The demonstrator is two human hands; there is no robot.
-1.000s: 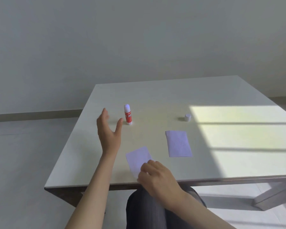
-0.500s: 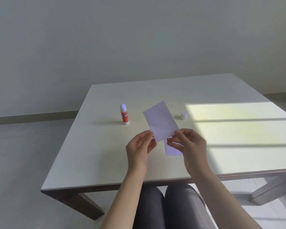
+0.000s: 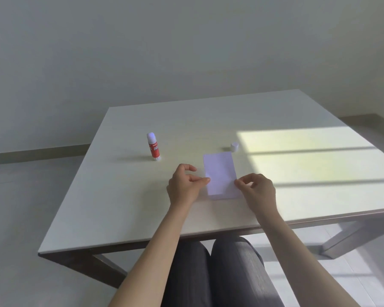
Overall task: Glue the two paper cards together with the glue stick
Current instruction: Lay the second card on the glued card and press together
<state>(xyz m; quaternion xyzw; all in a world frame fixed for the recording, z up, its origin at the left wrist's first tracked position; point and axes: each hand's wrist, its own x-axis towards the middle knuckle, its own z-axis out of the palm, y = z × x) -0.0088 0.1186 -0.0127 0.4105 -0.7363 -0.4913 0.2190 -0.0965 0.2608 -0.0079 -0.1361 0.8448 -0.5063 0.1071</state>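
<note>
A pale lilac paper card (image 3: pixel 220 171) lies flat on the white table (image 3: pixel 124 209), on top of a second card whose edge (image 3: pixel 225 197) shows along its near side. My left hand (image 3: pixel 184 185) pinches the top card's left edge. At the right edge, my right hand (image 3: pixel 256 188) pinches the same card between thumb and forefinger. The red glue stick (image 3: pixel 153 147) stands upright and uncapped to the far left of the cards. Its white cap (image 3: pixel 234 146) sits just beyond the cards, to the right.
A bright patch of sunlight (image 3: pixel 308 165) covers the table's right half. The table's near edge (image 3: pixel 164 240) runs above my knees (image 3: pixel 211 262). A plain wall stands behind the table.
The card I held up in both hands has come down flat onto the second card on the table. Both hands stayed at its side edges.
</note>
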